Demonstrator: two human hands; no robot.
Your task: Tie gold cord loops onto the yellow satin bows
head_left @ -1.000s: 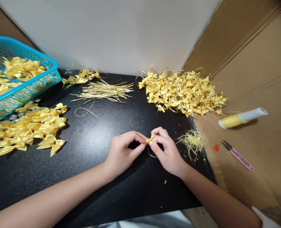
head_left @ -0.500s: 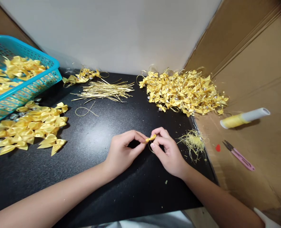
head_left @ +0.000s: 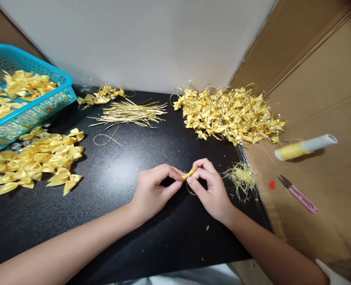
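Centre frame, our left hand (head_left: 151,192) and right hand (head_left: 211,190) pinch one yellow ribbon bow (head_left: 189,173) between fingertips, low over the black counter (head_left: 113,174) for steadiness, gold loop dangling.

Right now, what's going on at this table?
A person's left hand and right hand both pinch one small yellow satin ribbon bow just above the black tabletop, with a thin gold cord loop curving below it. A pile of plain yellow bows lies to the left beside a turquoise plastic basket; a heap of looped bows sits at the back right.
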